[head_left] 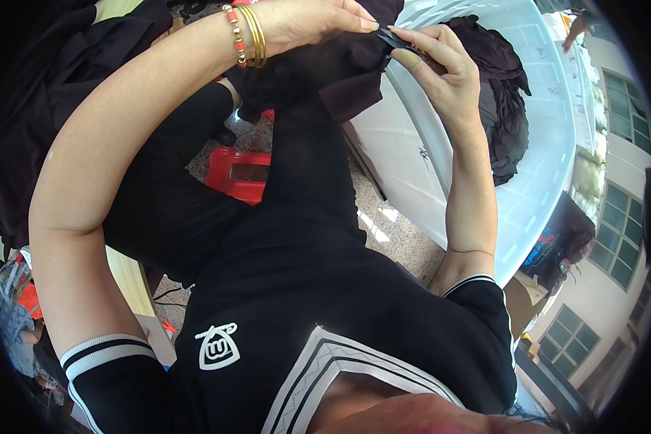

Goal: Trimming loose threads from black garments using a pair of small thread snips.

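At the top of the head view, my left hand (pixel 315 23) pinches the edge of a dark garment (pixel 296 76), its thumb pointing at my other hand. The cloth hangs over my lap. My right hand (pixel 445 69) is closed round small dark thread snips (pixel 392 39). Their narrow blades reach to the cloth just beside my left thumb. Part of the snips is hidden inside my right fingers.
A large pale-blue plastic tub (pixel 546 137) stands on the right, holding a heap of dark cloth (pixel 503 94). More dark fabric (pixel 58 94) hangs on the left. A red plastic stool (pixel 220 177) is on the speckled floor between my legs.
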`<action>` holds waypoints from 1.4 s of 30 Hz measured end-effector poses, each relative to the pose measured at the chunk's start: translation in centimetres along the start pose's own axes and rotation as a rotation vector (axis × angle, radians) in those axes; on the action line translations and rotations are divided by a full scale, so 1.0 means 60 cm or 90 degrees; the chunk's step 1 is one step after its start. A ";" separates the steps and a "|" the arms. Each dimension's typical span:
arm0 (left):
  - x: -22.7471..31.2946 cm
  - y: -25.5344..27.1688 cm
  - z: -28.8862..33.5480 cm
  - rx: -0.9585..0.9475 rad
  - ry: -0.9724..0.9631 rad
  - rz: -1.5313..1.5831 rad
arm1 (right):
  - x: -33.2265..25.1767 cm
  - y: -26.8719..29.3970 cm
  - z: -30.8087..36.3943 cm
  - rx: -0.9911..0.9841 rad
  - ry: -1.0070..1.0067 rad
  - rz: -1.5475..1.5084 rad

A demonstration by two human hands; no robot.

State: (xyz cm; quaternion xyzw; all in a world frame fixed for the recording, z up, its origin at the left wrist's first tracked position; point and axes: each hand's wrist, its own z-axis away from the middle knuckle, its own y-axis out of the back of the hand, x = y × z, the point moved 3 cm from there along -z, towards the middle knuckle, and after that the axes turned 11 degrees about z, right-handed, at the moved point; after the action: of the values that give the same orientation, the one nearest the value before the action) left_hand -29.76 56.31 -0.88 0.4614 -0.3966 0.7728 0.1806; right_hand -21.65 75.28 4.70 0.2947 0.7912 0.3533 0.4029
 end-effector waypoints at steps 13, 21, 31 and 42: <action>-0.008 -0.001 -0.006 -0.059 -0.022 0.067 | 0.001 0.002 0.001 0.005 0.005 -0.049; -0.001 -0.011 -0.011 -0.080 -0.150 -0.103 | 0.011 -0.015 0.012 -0.120 -0.328 -0.250; -0.014 -0.052 0.020 0.075 -0.271 -0.513 | 0.031 0.000 0.021 -0.032 -0.371 -0.550; -0.025 -0.033 0.020 0.126 -0.271 -0.611 | 0.023 0.020 0.014 0.046 -0.371 -0.583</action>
State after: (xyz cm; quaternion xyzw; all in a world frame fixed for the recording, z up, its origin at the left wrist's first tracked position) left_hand -27.03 56.75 -0.96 0.7522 -0.0936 0.5265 0.3850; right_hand -21.39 77.30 4.69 0.0196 0.7058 0.0178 0.7079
